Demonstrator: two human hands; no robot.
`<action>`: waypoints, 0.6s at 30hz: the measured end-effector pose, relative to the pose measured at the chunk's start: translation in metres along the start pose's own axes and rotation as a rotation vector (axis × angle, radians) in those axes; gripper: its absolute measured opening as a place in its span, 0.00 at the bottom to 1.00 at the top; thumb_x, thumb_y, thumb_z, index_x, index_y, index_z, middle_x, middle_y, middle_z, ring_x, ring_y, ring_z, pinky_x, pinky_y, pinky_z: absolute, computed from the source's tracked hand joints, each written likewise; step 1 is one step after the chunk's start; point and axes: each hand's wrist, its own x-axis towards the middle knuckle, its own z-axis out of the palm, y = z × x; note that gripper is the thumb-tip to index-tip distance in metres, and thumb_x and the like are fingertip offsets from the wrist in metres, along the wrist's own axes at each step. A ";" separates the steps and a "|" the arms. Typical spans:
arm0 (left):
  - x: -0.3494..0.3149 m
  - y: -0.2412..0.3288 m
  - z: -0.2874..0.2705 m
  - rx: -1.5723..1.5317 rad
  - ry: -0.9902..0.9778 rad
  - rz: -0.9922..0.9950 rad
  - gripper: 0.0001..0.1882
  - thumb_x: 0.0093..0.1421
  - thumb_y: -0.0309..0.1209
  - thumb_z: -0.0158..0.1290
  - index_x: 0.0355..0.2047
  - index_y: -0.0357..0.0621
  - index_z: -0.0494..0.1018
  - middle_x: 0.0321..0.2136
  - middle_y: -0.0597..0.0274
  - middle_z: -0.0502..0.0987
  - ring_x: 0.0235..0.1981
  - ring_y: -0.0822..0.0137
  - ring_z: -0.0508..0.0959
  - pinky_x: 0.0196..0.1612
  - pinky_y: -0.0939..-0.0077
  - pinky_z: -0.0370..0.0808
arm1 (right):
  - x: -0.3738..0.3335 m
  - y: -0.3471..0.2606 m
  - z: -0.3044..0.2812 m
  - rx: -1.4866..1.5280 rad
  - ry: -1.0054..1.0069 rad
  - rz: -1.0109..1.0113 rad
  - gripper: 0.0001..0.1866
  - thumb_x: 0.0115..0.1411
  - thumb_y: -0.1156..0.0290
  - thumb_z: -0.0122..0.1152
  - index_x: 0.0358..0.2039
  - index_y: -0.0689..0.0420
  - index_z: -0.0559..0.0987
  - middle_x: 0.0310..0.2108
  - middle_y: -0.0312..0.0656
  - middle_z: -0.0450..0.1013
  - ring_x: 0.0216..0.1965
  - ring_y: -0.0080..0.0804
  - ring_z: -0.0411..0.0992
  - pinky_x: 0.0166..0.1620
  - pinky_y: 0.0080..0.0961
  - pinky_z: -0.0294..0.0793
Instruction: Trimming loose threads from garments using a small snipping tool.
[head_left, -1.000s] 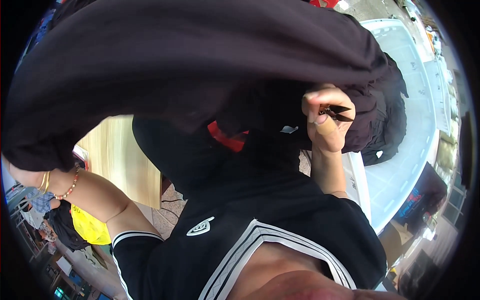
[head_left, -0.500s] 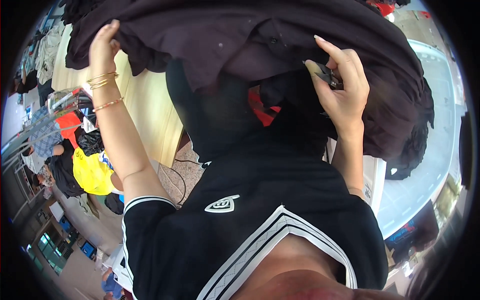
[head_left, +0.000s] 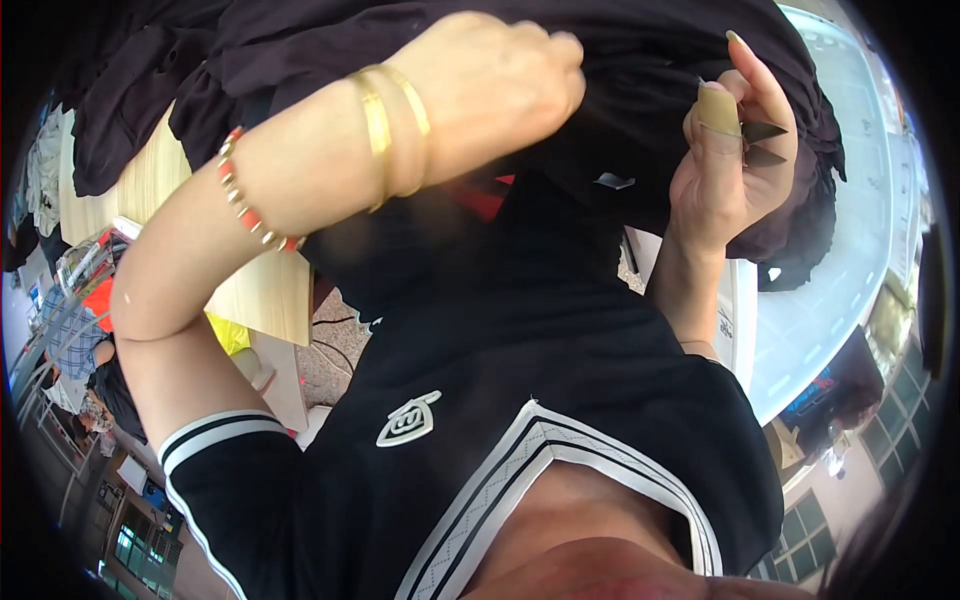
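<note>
My left hand (head_left: 490,90) is over a dark, nearly black garment (head_left: 650,75), its forearm reaching across from the left with gold bangles and a red-beaded bracelet. The fingers are curled in, their tips turned away, so whatever they pinch is hidden. At the right, my right hand (head_left: 735,180) holds small dark thread snips (head_left: 764,145) against the palm, the two blade tips sticking out apart. Tan tape (head_left: 718,110) wraps the right thumb, and the index finger points up. Garment cloth spreads over the table and hangs near my lap.
A pale wooden tabletop (head_left: 265,300) shows at the left. To the right stands a large translucent light-blue plastic bin (head_left: 830,300) with dark cloth over its edge. A small pale scrap (head_left: 613,181) lies on the dark cloth. Another person in a checked shirt (head_left: 68,322) is farther left.
My left hand has swung from the far left to the middle over the garment, its fingers now curled. My right hand has moved right and slightly up, still holding the snips.
</note>
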 end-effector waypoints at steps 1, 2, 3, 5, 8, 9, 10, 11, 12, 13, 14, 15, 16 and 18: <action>0.009 -0.001 0.001 -0.019 0.024 -0.075 0.10 0.54 0.29 0.55 0.37 0.41 0.74 0.32 0.62 0.73 0.35 0.63 0.77 0.36 0.70 0.74 | -0.001 0.000 -0.001 0.026 0.003 0.016 0.20 0.59 0.83 0.57 0.53 0.72 0.72 0.28 0.34 0.67 0.21 0.11 0.57 0.22 0.08 0.53; 0.015 -0.004 0.003 -0.039 0.048 -0.149 0.11 0.55 0.32 0.56 0.38 0.42 0.74 0.33 0.62 0.73 0.36 0.63 0.77 0.36 0.68 0.74 | -0.003 0.000 -0.002 0.052 0.006 0.032 0.20 0.59 0.83 0.57 0.53 0.72 0.71 0.28 0.34 0.67 0.21 0.11 0.57 0.22 0.08 0.53; 0.009 -0.007 0.000 0.205 0.310 -0.071 0.16 0.50 0.35 0.61 0.37 0.42 0.73 0.32 0.56 0.74 0.34 0.58 0.76 0.38 0.69 0.71 | -0.003 0.000 -0.003 0.054 0.009 0.030 0.20 0.59 0.83 0.57 0.53 0.72 0.71 0.28 0.34 0.67 0.21 0.11 0.57 0.22 0.08 0.53; 0.024 -0.018 0.009 0.079 0.195 -0.098 0.17 0.49 0.37 0.62 0.35 0.43 0.71 0.31 0.57 0.72 0.34 0.59 0.75 0.36 0.68 0.70 | -0.004 0.002 -0.004 0.096 0.009 0.044 0.20 0.60 0.83 0.56 0.54 0.72 0.71 0.29 0.34 0.67 0.20 0.11 0.57 0.22 0.08 0.53; 0.028 -0.018 0.011 -0.059 0.080 -0.100 0.18 0.48 0.38 0.63 0.35 0.44 0.70 0.31 0.58 0.71 0.34 0.59 0.74 0.36 0.66 0.68 | -0.005 0.001 -0.006 0.076 0.013 0.062 0.20 0.60 0.82 0.56 0.54 0.72 0.71 0.29 0.34 0.67 0.21 0.11 0.57 0.22 0.08 0.53; 0.026 -0.018 0.011 -0.070 0.084 -0.080 0.18 0.48 0.38 0.62 0.36 0.44 0.70 0.31 0.57 0.71 0.34 0.58 0.74 0.36 0.65 0.68 | -0.004 0.003 -0.007 0.074 0.023 0.062 0.20 0.60 0.82 0.56 0.54 0.72 0.71 0.29 0.34 0.67 0.21 0.11 0.57 0.22 0.08 0.53; 0.018 -0.022 0.032 0.258 0.498 0.086 0.14 0.54 0.35 0.60 0.36 0.43 0.70 0.30 0.62 0.72 0.30 0.67 0.73 0.36 0.72 0.67 | -0.002 0.002 -0.007 0.066 -0.011 0.053 0.21 0.59 0.82 0.57 0.54 0.71 0.71 0.29 0.34 0.67 0.21 0.11 0.57 0.22 0.08 0.53; 0.020 -0.021 0.035 0.256 0.496 0.098 0.14 0.54 0.35 0.60 0.36 0.43 0.70 0.30 0.62 0.72 0.30 0.67 0.73 0.36 0.72 0.67 | -0.001 0.003 -0.007 0.049 -0.043 0.047 0.21 0.59 0.82 0.57 0.54 0.71 0.71 0.28 0.33 0.66 0.21 0.11 0.57 0.22 0.08 0.53; 0.022 -0.020 0.038 0.111 0.354 0.015 0.13 0.55 0.35 0.59 0.37 0.43 0.73 0.32 0.62 0.74 0.33 0.64 0.75 0.37 0.68 0.70 | -0.001 0.004 -0.008 0.046 -0.031 0.046 0.21 0.59 0.82 0.57 0.54 0.71 0.71 0.28 0.33 0.66 0.21 0.11 0.57 0.22 0.08 0.53; 0.024 -0.019 0.038 -0.029 0.206 -0.070 0.12 0.56 0.36 0.57 0.37 0.43 0.75 0.34 0.61 0.75 0.37 0.61 0.77 0.37 0.63 0.73 | -0.002 0.004 -0.008 0.009 -0.051 0.061 0.22 0.58 0.82 0.58 0.54 0.70 0.71 0.29 0.33 0.66 0.23 0.12 0.58 0.24 0.07 0.54; 0.025 -0.020 0.037 -0.025 0.200 -0.060 0.12 0.56 0.36 0.57 0.37 0.43 0.75 0.34 0.61 0.75 0.37 0.61 0.77 0.37 0.63 0.73 | 0.000 0.002 -0.007 -0.029 -0.070 0.075 0.24 0.57 0.83 0.60 0.55 0.69 0.71 0.29 0.33 0.66 0.25 0.12 0.59 0.26 0.07 0.56; 0.026 -0.022 0.036 -0.093 0.214 -0.079 0.11 0.57 0.35 0.57 0.37 0.43 0.74 0.33 0.60 0.76 0.37 0.60 0.77 0.38 0.63 0.72 | 0.001 -0.004 -0.002 -0.028 -0.057 0.074 0.24 0.57 0.83 0.60 0.55 0.69 0.71 0.29 0.33 0.66 0.25 0.12 0.59 0.26 0.07 0.56; 0.027 -0.025 0.034 -0.159 0.225 -0.103 0.10 0.57 0.34 0.56 0.37 0.43 0.74 0.32 0.58 0.76 0.38 0.59 0.77 0.38 0.63 0.72 | 0.004 -0.016 0.009 -0.072 -0.012 0.175 0.21 0.56 0.83 0.61 0.52 0.67 0.73 0.29 0.31 0.66 0.26 0.11 0.60 0.28 0.07 0.56; 0.026 -0.029 0.029 -0.262 0.193 -0.123 0.09 0.58 0.32 0.55 0.36 0.42 0.74 0.32 0.57 0.76 0.39 0.58 0.77 0.39 0.67 0.71 | 0.006 -0.024 0.014 -0.117 0.052 0.271 0.19 0.55 0.83 0.63 0.48 0.64 0.75 0.28 0.29 0.66 0.27 0.11 0.61 0.30 0.06 0.56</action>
